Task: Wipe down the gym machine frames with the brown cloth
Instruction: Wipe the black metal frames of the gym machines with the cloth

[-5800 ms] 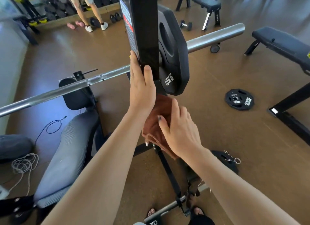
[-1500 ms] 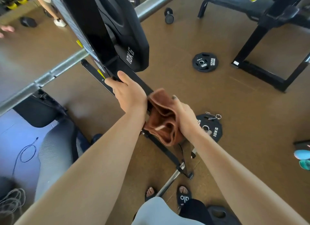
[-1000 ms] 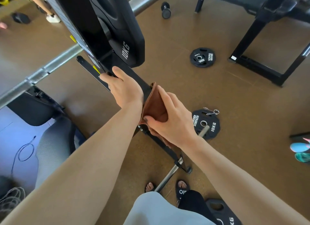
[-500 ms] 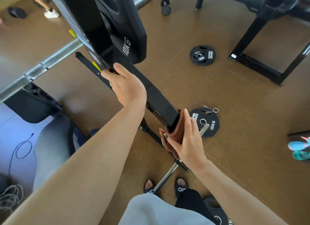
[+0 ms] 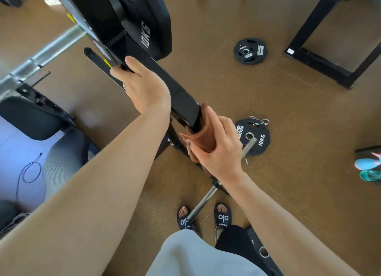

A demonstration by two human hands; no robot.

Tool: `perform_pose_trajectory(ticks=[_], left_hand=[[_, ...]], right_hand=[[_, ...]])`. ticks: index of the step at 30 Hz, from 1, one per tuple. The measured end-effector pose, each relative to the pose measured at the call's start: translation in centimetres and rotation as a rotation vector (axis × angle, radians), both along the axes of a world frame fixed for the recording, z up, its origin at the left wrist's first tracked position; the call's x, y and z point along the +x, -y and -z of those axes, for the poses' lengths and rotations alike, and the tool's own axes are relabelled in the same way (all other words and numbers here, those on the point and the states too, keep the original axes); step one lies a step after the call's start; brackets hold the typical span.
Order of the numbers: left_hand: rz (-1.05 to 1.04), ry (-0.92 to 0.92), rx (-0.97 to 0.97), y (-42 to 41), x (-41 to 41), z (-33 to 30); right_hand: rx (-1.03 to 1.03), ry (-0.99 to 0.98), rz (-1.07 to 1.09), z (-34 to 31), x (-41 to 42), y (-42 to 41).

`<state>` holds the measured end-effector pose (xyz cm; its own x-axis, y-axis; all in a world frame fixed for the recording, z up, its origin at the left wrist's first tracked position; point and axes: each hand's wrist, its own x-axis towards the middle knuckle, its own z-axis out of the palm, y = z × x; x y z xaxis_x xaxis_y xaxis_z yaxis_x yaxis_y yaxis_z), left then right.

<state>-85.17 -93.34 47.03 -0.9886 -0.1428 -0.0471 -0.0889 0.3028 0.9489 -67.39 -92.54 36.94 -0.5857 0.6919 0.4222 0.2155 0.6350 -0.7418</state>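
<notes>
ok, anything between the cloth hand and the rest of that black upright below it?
Nothing visible. The right hand wraps the brown cloth round the black upright, and the short stretch below looks bare. The left hand grips the upright higher up, out of the path.

brown floor (image 5: pixel 268 193), black bench frame (image 5: pixel 321 55), possibly daylit

Head view, steeply downward, close over hands (image 5: pixel 218 144)

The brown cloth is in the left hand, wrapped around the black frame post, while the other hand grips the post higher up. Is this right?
Not quite: the head view shows the brown cloth in the right hand, wrapped around the black frame post; the left hand grips higher up.
</notes>
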Motion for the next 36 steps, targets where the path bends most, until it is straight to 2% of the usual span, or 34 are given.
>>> perform_pose_trajectory(ticks=[5,10,12,14,17,22,27,30,32,36], left_hand=[[-0.032,-0.007,0.024,-0.2,0.1,0.2],[-0.022,0.02,0.109,-0.2,0.4,-0.1],[-0.041,0.019,0.14,-0.3,0.5,-0.3],[-0.057,0.012,0.149,-0.5,0.6,-0.5],[-0.063,-0.004,0.146,-0.6,0.6,-0.4],[-0.09,-0.019,0.156,-0.8,0.4,0.3],[-0.096,-0.059,0.155,-0.6,0.2,0.7],[-0.094,-0.065,0.166,-0.6,0.1,0.7],[-0.087,-0.065,0.168,-0.6,0.1,0.8],[-0.079,-0.068,0.166,-0.6,0.2,0.8]], right_hand=[[-0.352,0.016,-0.048,5.8,3.5,0.4],[-0.427,0.019,-0.07,6.6,4.1,0.6],[-0.347,0.014,-0.059,5.5,3.6,0.5],[-0.175,0.031,-0.036,3.3,2.3,0.4],[0.032,0.13,-0.028,-0.6,0.0,0.1],[0.043,0.198,-0.078,-3.8,-2.3,-1.2],[-0.163,-0.088,-0.14,-1.0,-0.1,-1.6],[-0.302,-0.16,-0.195,2.2,1.5,-1.6],[-0.364,-0.107,-0.185,4.5,2.6,-1.3],[-0.554,0.121,-0.085,8.2,4.6,-0.3]])
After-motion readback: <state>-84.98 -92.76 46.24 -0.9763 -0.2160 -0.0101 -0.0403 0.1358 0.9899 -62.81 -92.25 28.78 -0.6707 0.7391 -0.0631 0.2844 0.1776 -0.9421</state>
